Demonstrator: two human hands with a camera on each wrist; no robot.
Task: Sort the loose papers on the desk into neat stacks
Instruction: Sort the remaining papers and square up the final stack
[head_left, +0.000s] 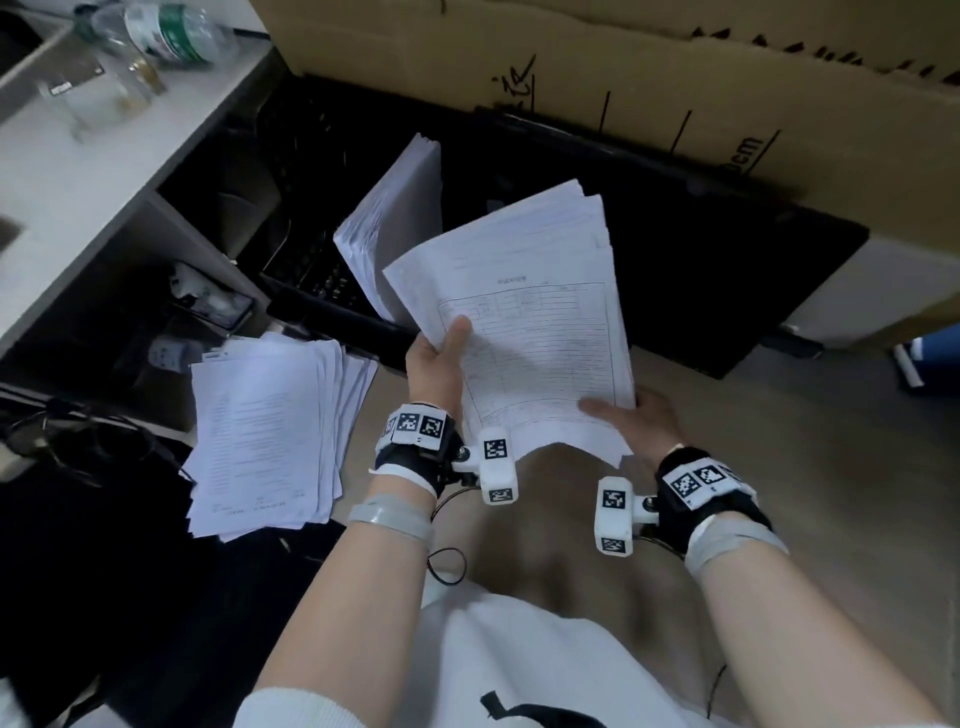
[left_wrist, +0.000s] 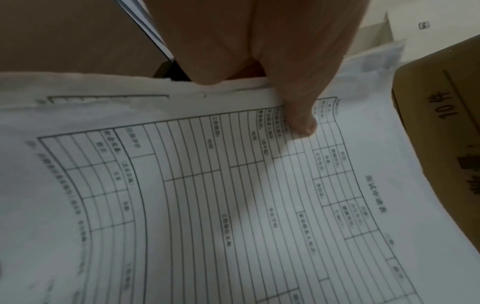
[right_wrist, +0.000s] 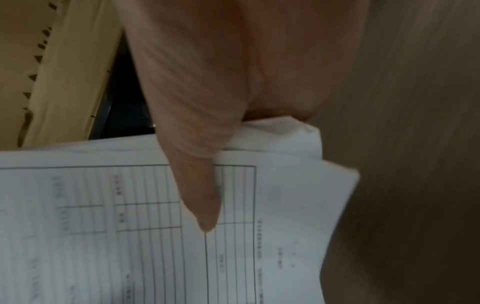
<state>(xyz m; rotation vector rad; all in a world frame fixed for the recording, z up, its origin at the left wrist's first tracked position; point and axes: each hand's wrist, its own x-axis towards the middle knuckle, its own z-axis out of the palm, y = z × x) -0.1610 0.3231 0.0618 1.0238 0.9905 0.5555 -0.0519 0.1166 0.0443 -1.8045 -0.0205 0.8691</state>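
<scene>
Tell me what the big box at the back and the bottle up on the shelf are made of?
The box looks like brown cardboard, dull and matt, with black print and a fold line. The bottle seems to be clear plastic: you can see through it, it shines a little, and it has a green label.

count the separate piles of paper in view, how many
3. One bundle is held up in both hands, the left hand and the right hand. One pile lies flat to the left. One stack stands tilted in the black crate. More may be hidden.
</scene>
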